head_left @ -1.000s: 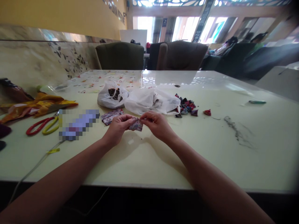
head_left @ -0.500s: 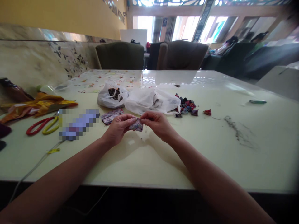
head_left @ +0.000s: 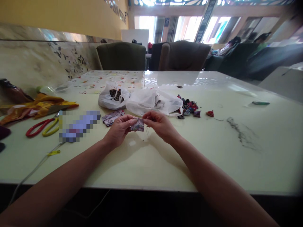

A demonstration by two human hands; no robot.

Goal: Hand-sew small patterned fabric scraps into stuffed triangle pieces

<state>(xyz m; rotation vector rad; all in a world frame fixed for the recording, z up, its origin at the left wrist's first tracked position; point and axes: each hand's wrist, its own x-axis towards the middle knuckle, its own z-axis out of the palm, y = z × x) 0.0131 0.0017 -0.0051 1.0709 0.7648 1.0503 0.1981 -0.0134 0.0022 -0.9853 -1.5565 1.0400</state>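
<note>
My left hand [head_left: 118,130] is closed, with thumb and fingers pinching a small patterned cloth piece [head_left: 137,126] by its left and upper edge. It looks like a little pouch, pale with purple and greenish print. My right hand [head_left: 161,124] is pinched at the cloth's upper right corner. What lies between those fingertips is too small to make out. A thin loop of thread [head_left: 147,130] dangles just below them. Behind my left hand lies a folded patterned cloth [head_left: 113,118] of similar print.
White plastic bags [head_left: 146,102] stand beyond my hands, one showing dark filling [head_left: 115,94]. Small stuffed cloth pieces [head_left: 189,105] are heaped to their right. Tangled thread [head_left: 240,132] and a green tool [head_left: 260,103] lie right; scissors [head_left: 50,126], a blurred-out object [head_left: 80,126] and a cable [head_left: 39,165] lie left.
The cloth piece has turned slightly, so its printed face looks squarer. My right hand has risen a little at its corner. Both hands keep their pinch.
</note>
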